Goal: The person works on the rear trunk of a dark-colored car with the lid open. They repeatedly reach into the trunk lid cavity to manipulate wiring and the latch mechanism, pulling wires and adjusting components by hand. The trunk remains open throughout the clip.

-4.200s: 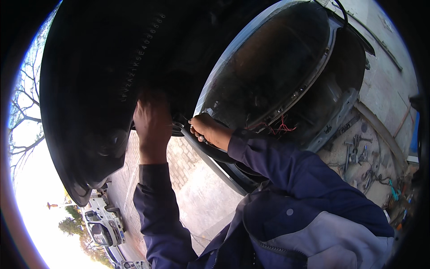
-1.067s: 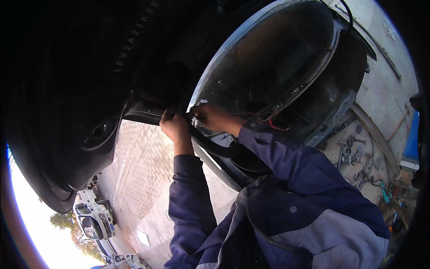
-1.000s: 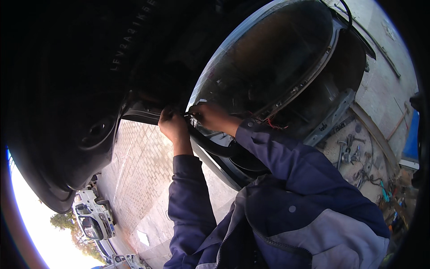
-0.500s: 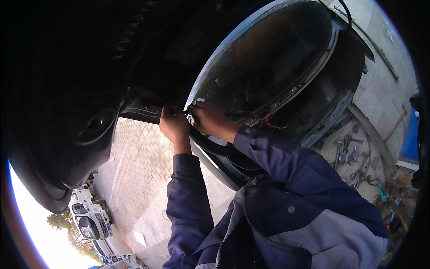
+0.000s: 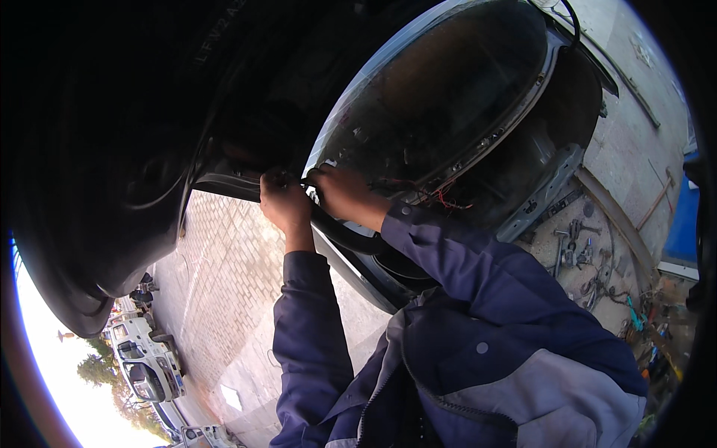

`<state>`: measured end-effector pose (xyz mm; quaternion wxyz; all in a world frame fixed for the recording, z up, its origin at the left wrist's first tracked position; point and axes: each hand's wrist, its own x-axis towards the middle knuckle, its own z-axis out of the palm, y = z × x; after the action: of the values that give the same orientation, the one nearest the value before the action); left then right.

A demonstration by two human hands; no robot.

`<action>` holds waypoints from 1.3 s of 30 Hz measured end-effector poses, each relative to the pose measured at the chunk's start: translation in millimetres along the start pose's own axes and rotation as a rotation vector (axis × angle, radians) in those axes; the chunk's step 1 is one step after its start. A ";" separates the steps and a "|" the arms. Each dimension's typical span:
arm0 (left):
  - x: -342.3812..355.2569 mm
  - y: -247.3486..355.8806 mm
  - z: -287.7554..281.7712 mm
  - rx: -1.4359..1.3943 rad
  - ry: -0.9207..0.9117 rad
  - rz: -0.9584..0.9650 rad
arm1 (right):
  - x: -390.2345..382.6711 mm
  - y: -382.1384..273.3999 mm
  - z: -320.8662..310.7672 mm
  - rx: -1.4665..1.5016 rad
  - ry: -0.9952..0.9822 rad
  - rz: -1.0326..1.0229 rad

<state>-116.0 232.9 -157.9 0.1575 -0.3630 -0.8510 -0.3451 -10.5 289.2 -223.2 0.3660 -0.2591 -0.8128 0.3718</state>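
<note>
A dark blue jacket (image 5: pixel 538 299) fills the foreground. Beyond it, the left hand (image 5: pixel 286 205) and right hand (image 5: pixel 345 196) nearly meet, fingers bent around a thin dark piece (image 5: pixel 305 184) between them, at the lower edge of a black panel (image 5: pixel 97 224); whether they grip it cannot be told. Red wires (image 5: pixel 452 201) lie right of the hands, metal tools (image 5: pixel 573 246) farther right on the ground, and a white truck (image 5: pixel 146 358) far off.

Cannot identify dark piece (image 5: pixel 303 184) between left hand (image 5: pixel 286 203) and right hand (image 5: pixel 340 193), toward ten o'clock; see jacket (image 5: pixel 478 388) cropped at six.
</note>
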 end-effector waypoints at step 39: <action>35.6 -20.7 16.0 -0.682 -0.273 -0.407 | 73.7 -72.3 -47.6 0.059 0.560 -0.331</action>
<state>-155.8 252.0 -160.6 -0.1576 -0.2613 -0.7554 -0.5799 -27.9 317.4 -114.5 0.6381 -0.2051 -0.7005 0.2449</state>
